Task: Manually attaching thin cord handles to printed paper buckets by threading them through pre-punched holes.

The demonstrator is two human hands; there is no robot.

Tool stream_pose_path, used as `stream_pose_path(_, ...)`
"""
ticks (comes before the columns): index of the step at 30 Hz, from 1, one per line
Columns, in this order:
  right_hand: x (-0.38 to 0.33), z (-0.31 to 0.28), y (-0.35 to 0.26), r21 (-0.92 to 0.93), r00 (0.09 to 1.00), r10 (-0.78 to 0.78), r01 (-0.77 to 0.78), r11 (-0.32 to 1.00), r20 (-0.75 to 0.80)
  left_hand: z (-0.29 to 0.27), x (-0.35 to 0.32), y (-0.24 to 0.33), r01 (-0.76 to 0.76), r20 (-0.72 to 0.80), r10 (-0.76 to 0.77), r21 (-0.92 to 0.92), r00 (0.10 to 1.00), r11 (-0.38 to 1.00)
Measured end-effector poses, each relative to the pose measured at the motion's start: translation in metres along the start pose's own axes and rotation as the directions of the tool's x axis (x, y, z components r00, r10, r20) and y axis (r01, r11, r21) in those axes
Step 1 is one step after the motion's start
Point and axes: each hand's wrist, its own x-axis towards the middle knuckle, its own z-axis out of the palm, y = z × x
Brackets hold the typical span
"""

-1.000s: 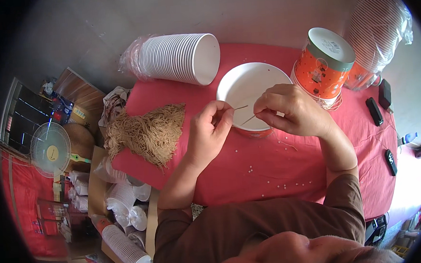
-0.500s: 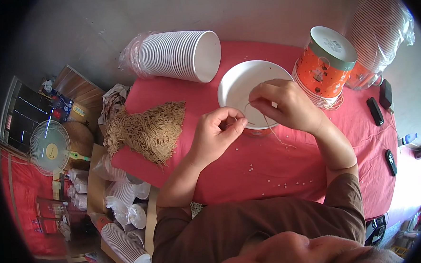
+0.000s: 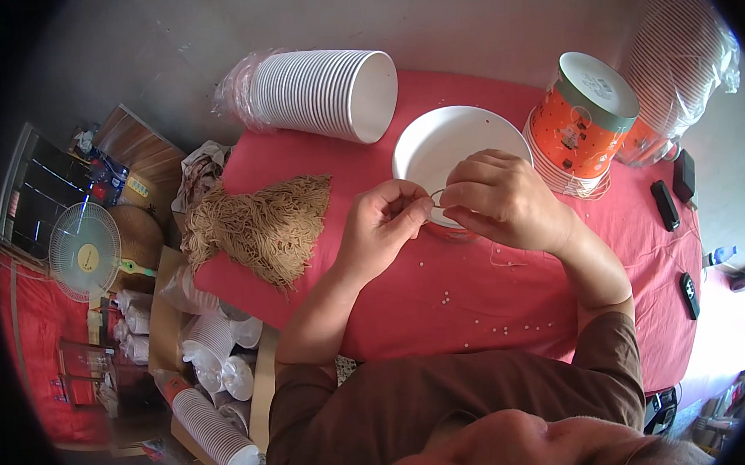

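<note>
My left hand (image 3: 386,223) and my right hand (image 3: 505,196) meet in front of a white paper bucket (image 3: 427,150), fingertips close together. A short bend of thin tan cord (image 3: 435,194) runs between them, pinched by both hands. Below my right hand, a loose cord end (image 3: 500,264) trails over the tablecloth. The bucket stands upright with its mouth up; my right hand covers part of its near rim. To the left lies a thick bundle of tan cords (image 3: 263,226).
A nested stack of white buckets (image 3: 323,92) lies at the back. Orange patterned buckets (image 3: 578,129) stand upside down at right, beside a plastic-wrapped stack (image 3: 675,65). White bits (image 3: 525,326) dot the red cloth (image 3: 394,315). A carton (image 3: 166,306) of cups stands lower left.
My right hand has come down slightly and its fingers now sit closer to my left fingertips. The cord between them shows as a smaller loop. The view has shifted a little.
</note>
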Motion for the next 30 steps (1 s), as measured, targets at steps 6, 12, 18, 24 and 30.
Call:
stream_pose_path(6, 0.001, -0.007, 0.001, -0.009, 0.999, -0.011, 0.011, 1.0, -0.034, 0.0, 0.0, 0.006, -0.017, 0.01, 0.017, -0.007, 1.0, 1.0)
stream_pose_path(12, -0.002, -0.029, 0.006, 0.19, 0.988, 0.156, -0.154, 0.97, 0.005, -0.006, -0.005, 0.004, -0.071, 0.045, 0.067, 0.087, 0.997, 0.994)
stream_pose_path(18, -0.002, -0.021, 0.001, 0.289, 0.988, 0.138, -0.153, 0.945, 0.071, -0.004, -0.003, 0.004, 0.019, 0.087, -0.009, -0.11, 0.996, 0.994)
stream_pose_path(24, 0.002, -0.006, 0.0, 0.162, 0.998, 0.052, -0.055, 0.985, 0.022, 0.002, -0.005, -0.001, -0.053, 0.039, 0.057, -0.097, 0.998, 0.994)
stream_pose_path(30, 0.002, -0.003, 0.001, 0.056, 1.0, 0.013, -0.011, 0.998, -0.023, 0.003, -0.007, -0.001, -0.045, 0.011, 0.045, -0.018, 0.999, 0.999)
